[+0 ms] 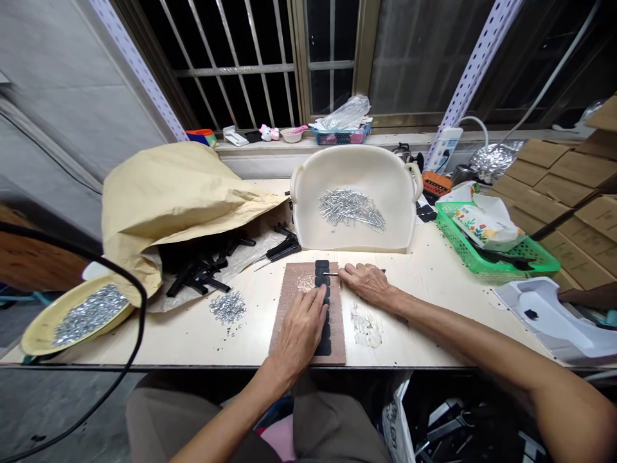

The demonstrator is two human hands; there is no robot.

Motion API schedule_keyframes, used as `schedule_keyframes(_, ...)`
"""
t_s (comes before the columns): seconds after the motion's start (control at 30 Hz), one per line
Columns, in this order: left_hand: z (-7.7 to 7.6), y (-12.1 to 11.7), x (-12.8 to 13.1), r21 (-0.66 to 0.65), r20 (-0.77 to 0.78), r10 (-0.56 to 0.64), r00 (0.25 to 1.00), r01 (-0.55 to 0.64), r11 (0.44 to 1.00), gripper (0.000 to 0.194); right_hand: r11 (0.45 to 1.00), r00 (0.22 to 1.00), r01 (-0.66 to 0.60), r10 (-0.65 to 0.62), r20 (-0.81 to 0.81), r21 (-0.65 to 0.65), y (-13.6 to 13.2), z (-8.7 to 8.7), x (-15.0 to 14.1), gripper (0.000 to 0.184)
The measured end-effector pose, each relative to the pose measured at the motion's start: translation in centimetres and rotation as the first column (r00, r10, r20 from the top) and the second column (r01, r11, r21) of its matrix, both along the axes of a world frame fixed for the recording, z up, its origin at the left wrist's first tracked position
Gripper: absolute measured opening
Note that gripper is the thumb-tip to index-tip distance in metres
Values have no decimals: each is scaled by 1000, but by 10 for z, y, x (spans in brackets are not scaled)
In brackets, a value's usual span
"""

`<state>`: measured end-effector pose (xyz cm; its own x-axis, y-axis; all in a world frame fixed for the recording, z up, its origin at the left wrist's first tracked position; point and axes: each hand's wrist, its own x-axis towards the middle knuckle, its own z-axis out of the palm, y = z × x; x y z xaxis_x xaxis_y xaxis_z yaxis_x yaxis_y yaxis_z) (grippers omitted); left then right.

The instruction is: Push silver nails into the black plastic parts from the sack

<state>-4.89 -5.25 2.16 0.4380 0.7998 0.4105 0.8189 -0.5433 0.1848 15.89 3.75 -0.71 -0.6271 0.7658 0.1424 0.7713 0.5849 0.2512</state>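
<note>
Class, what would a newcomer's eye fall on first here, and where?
The big cream sack likely comes first, slumped on the left of the table with black parts at its open mouth. Next might be the white tub at back centre, with its heap of shiny metal pins. In front of it, the left hand rests at a column of black pieces, and the right hand holds a thin tool.

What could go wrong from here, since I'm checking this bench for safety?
The right hand holds a thin metal rod close to the left hand; a slip might poke its fingers.
The loose pile of silver pieces could scatter if brushed.
The yellow bowl, near the table edge, might spill if bumped.
</note>
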Motion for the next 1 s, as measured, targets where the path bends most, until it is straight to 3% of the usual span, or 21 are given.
schedule_keyframes(0.2, -5, -28, -34, 0, 40, 101, 994, -101, 995, 45, 995, 995, -98, 98, 1, 14, -10, -2, 2, 24)
schedule_keyframes(0.37, -23, -41, -37, -15, 25, 108, 994, -108, 994, 51, 947, 947, -322, 321, 24, 13, -28, -2, 9, 22)
schedule_keyframes(0.53, -39, -42, -32, 20, -29, 168, 985, -167, 986, 43, 991, 991, -135, 135, 13, 23, -24, 2, 10, 23)
schedule_keyframes(0.7, -42, -40, -32, 81, -13, 106, 994, -104, 991, 34, 964, 964, -266, 266, 5, -18, -28, 0, 6, 23)
schedule_keyframes(0.87, -43, -39, -32, 79, -5, 86, 996, -85, 993, 35, 995, 995, -89, 88, -38, -38, -32, 5, 1, 28)
schedule_keyframes(1.0, -44, -40, -31, 68, -17, 85, 996, -84, 994, 35, 952, 956, -294, 290, -49, -89, -54, 4, -4, 26)
